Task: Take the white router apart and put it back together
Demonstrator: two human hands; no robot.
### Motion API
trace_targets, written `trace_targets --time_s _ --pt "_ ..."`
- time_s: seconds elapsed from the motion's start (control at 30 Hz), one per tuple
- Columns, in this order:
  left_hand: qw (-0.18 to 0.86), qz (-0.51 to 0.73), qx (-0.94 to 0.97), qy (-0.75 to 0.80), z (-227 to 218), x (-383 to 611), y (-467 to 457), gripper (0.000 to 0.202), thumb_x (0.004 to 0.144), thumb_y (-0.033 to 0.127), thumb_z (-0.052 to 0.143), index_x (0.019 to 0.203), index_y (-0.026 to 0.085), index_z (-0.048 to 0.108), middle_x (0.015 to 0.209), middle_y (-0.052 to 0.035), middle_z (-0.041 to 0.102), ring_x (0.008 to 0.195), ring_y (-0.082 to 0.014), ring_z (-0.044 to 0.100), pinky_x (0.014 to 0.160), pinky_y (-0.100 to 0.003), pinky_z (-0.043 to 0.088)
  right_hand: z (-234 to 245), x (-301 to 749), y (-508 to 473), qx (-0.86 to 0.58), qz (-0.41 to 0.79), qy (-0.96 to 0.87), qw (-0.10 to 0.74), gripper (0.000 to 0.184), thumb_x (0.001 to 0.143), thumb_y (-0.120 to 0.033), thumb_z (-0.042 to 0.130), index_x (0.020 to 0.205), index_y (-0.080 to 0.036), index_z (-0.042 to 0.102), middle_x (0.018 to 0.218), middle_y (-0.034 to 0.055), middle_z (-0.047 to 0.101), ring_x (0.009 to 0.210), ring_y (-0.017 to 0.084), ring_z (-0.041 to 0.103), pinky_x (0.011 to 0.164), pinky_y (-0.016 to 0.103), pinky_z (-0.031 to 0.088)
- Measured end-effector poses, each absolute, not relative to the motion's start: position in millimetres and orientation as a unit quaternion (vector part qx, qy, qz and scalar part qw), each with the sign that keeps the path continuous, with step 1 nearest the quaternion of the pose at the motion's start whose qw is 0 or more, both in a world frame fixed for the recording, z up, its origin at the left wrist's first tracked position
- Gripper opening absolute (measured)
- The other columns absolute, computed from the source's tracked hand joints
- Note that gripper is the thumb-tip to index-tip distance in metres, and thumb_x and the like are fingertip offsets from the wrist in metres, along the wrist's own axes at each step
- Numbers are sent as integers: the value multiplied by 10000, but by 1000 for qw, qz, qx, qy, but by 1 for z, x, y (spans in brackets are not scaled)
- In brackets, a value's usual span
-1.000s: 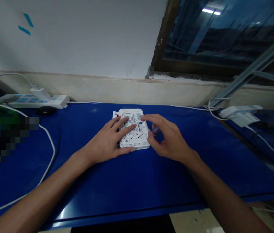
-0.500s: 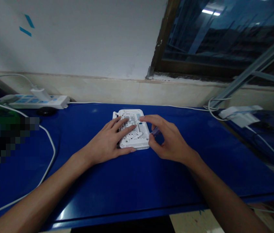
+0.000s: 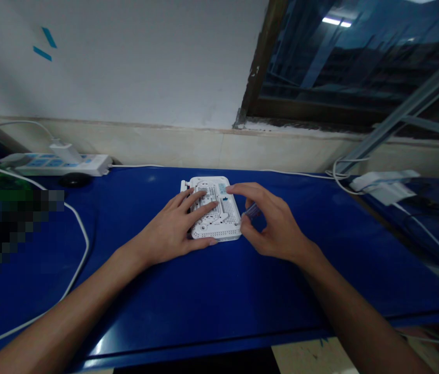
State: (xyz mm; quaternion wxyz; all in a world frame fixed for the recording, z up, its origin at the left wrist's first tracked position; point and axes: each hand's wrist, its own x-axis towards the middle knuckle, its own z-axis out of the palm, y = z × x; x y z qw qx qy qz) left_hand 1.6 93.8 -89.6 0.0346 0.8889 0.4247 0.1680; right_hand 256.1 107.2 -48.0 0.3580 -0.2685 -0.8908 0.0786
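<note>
A white router with a vented back lies flat on the blue table, with labels and a small dark blue mark on its upper face. My left hand rests on its left part, fingers spread and thumb along the near edge. At the right edge is my right hand, its index finger reaching over the router's upper right corner. Between its thumb and curled fingers sits a small translucent purplish piece; most of it is hidden, so its kind cannot be told.
At the back left stand a white power strip with a plugged-in charger and a black mouse-like object. A white cable loops down the left side. On the right lie a white adapter and a metal frame bar.
My right hand has shifted slightly to the right, showing more of the blue mark and the translucent piece. My left hand stays spread on the router.
</note>
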Motion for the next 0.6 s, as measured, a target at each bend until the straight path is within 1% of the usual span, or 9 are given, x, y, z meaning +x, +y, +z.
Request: trace_targets --time_s 0.13,0.2,0.27,0.37,0.43,0.5,0.6 --pt "35 162 888 429 -89 2 93 807 896 720 531 1561 309 328 1645 -113 268 1505 -402 229 1194 -626 272 -51 255 109 -287 51 -886 361 460 913 -143 595 1355 -251 525 1238 48 684 986 178 679 840 313 575" --pt "34 158 888 432 -89 2 93 805 901 721 521 1563 308 323 1645 -119 266 1506 -402 224 1192 -623 276 -53 254 110 -284 50 -883 370 423 934 -149 585 1341 -253 537 1218 50 693 980 173 684 834 306 579" --pt "33 156 888 432 -89 2 93 807 902 725 513 1561 294 333 1643 -131 266 1505 -400 228 1194 -618 275 -52 254 110 -276 64 -883 375 460 923 -111 553 1358 -257 524 1257 56 671 1009 176 677 845 314 580" --pt "32 156 889 429 -89 2 94 812 902 730 508 1561 291 331 1646 -131 257 1507 -394 226 1197 -615 270 -50 255 108 -263 81 -886 373 586 857 -72 530 1406 -271 480 1336 63 620 1074 200 648 859 351 576" --pt "33 152 890 429 -89 2 94 815 901 733 503 1566 301 315 1652 -123 244 1513 -392 211 1195 -617 271 -49 256 107 -263 88 -888 366 632 832 -77 538 1426 -278 457 1354 62 608 1054 204 646 855 362 576" --pt "32 147 890 431 -89 2 94 824 899 742 495 1570 302 307 1653 -123 239 1515 -394 204 1197 -617 269 -50 256 107 -276 85 -887 361 604 855 -104 562 1422 -280 457 1329 56 629 1001 191 661 845 351 577" --pt "29 142 889 435 -88 2 93 831 898 751 484 1572 299 306 1653 -126 238 1516 -393 201 1205 -610 257 -54 255 109 -289 58 -884 363 492 923 -169 592 1392 -276 487 1255 49 678 969 179 681 819 322 575"
